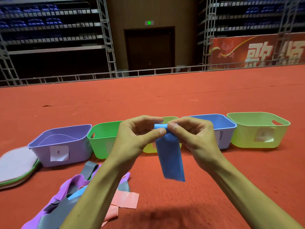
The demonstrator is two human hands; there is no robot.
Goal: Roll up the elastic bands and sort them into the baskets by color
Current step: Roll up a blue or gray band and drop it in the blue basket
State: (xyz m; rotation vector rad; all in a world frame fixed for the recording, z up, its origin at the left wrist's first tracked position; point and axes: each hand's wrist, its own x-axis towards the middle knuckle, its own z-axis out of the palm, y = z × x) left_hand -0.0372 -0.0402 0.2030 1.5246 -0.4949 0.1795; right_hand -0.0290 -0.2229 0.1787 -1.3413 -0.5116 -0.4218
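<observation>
A blue elastic band [170,156] hangs in the air in front of the baskets, its top edge folded over. My left hand [137,134] and my right hand [193,134] both pinch that top edge between thumb and fingers. On the red floor stands a row of baskets: purple [66,146], green [100,142], yellow [148,148] mostly hidden behind my hands, blue [226,129] and pale green [257,129]. A pile of loose bands [66,195] in purple, grey, light blue and pink lies at lower left, partly under my left forearm.
A stack of flat basket lids [16,166] lies left of the purple basket. Red carpet [214,195] stretches around the baskets. A metal rail [148,71] and folded seating stand far behind.
</observation>
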